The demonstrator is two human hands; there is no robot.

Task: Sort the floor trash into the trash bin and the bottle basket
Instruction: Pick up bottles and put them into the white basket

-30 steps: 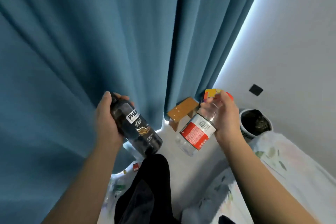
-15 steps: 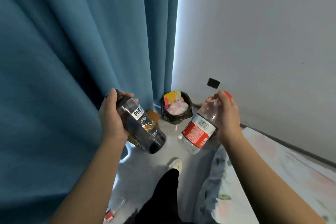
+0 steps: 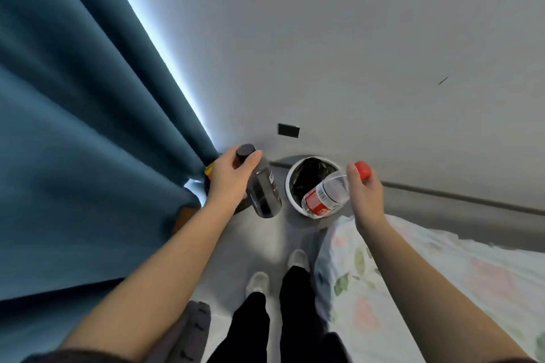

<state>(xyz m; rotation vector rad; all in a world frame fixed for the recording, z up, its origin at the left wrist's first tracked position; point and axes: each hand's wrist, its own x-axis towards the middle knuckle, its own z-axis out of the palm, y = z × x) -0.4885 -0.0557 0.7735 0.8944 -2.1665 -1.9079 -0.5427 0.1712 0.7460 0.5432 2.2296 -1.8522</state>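
Centre of the frame, just above the person's shoes [image 3: 258, 281]: a white-rimmed round bin [image 3: 288, 186] with a black liner stands on the grey floor [image 3: 265, 244], close to the baseboard [image 3: 442, 196]. Its inside reads dark and I cannot make out any contents.

Left hand [image 3: 231, 183]: fingers curled round the shoulder of a dark bottle [image 3: 264, 193], thumb beside its black cap. The bottle hangs base-down, leaning a little toward the bin, just left of the rim in the picture.

Right hand [image 3: 365, 200]: grips the neck of a clear bottle [image 3: 330, 193], red cap and red label. Its base points down and left and overlaps the bin's mouth in this view. The clear one looks empty; the dark one's fill cannot be told.

Judgement: holding near the caps leaves the bodies free to fall base-first, and one bottle per hand spares a second trip. Both are aimed at this one receptacle, so I take it for the bottle basket, though the view does not settle that. A second, dark container [image 3: 207, 187] sits mostly hidden behind the left hand at the hem of the blue curtain [image 3: 73, 127], a yellow scrap at its top; probably the trash bin.

Next move, likely: carry each base over the mouth, then let go. Risk: the floral bedsheet [image 3: 442, 274] crowds the bin at lower right, and a bottle could glance off the rim.
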